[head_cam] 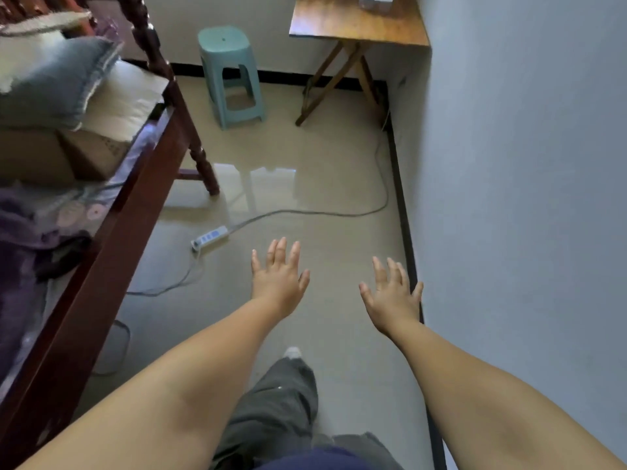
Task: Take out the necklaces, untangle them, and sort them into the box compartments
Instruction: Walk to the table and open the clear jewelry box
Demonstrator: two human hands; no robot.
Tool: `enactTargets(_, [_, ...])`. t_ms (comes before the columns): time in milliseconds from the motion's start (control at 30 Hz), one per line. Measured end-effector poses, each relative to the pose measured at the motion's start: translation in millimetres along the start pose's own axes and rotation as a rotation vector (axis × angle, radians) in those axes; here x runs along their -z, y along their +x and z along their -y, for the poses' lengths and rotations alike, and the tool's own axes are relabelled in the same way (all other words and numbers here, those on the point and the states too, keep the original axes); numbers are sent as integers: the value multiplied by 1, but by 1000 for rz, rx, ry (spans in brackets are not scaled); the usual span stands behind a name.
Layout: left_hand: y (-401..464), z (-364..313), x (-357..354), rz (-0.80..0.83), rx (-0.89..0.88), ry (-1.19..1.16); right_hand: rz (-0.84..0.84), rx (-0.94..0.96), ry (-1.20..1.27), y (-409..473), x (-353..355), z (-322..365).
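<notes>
Both hands hang empty over the tiled floor, fingers spread apart and gripping nothing: the left hand [280, 281] nearer the power strip [209, 237], the right hand [393, 298] close to the wall; no necklaces and no compartment box can be seen, though a blurred pale object [375, 1] sits on the wooden folding table [356, 23] ahead, beside the green stool [230, 74]; the person seems yet to reach the work; the cable [305, 212] trailing across the path could catch a foot.
</notes>
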State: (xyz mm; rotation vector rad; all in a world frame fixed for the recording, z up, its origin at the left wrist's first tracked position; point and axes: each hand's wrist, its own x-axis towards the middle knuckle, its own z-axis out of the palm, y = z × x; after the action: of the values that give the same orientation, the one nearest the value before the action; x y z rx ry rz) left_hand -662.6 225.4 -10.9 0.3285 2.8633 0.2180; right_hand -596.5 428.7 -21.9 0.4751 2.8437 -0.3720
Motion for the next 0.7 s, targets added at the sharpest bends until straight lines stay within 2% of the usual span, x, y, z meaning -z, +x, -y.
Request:
enactTargets(333, [250,-27,69,35,-123,85,19,-60,3,237,77,17])
enactTargets(700, [537,-88,142,8,-36,8,10,26,-87,551,189,-1])
